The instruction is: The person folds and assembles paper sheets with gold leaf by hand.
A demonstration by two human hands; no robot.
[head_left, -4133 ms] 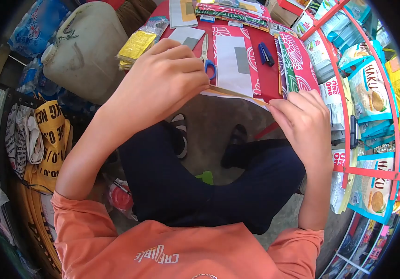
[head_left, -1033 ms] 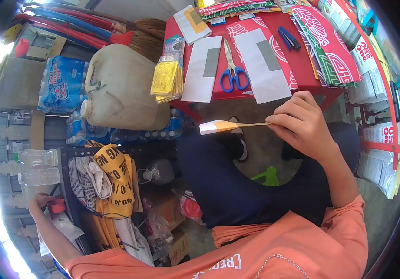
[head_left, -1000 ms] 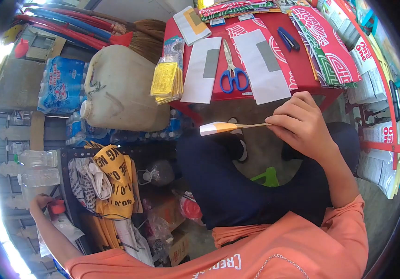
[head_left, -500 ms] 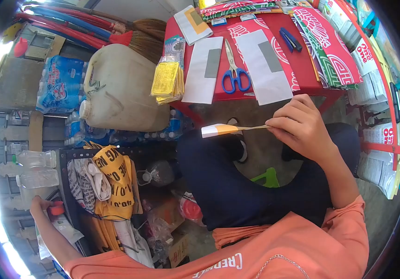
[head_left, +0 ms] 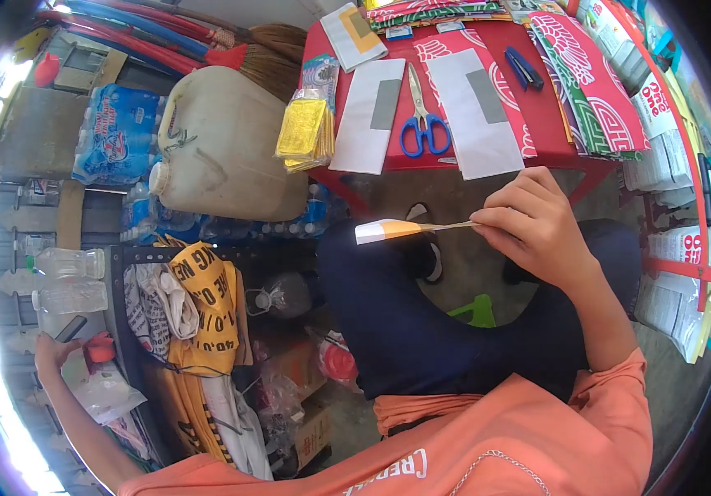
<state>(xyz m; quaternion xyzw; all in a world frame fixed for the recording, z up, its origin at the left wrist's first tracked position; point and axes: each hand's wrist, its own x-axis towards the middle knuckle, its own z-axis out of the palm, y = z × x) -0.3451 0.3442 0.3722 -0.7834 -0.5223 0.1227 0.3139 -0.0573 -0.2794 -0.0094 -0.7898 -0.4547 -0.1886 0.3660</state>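
Observation:
My right hand [head_left: 529, 217] is closed in a pinch on the thin end of a folded paper piece [head_left: 392, 231], held level above my lap. Its broad end is white and orange. At the far left, my left hand [head_left: 52, 354] is closed around a dark flat oblong object [head_left: 71, 329] whose kind I cannot make out. Beside that hand are a red round item [head_left: 100, 347] and a clear plastic bag [head_left: 109, 395]. On the red table [head_left: 554, 99] lie two white paper pieces with grey patches [head_left: 363, 124] [head_left: 475, 116], blue-handled scissors [head_left: 423, 124] between them and a dark blue stapler [head_left: 523, 69].
Yellow packets [head_left: 304, 132] sit at the table's left edge, patterned red bags [head_left: 591, 91] at its right. A large jerrycan [head_left: 235, 149] and wrapped water bottles [head_left: 120, 132] stand left. Yellow printed sacks [head_left: 206, 306] hang by a black rack [head_left: 116, 306].
My left hand has moved slightly left from beside the red item, and a dark oblong object now shows in it. My right hand keeps its pinch on the paper. The view has shifted slightly.

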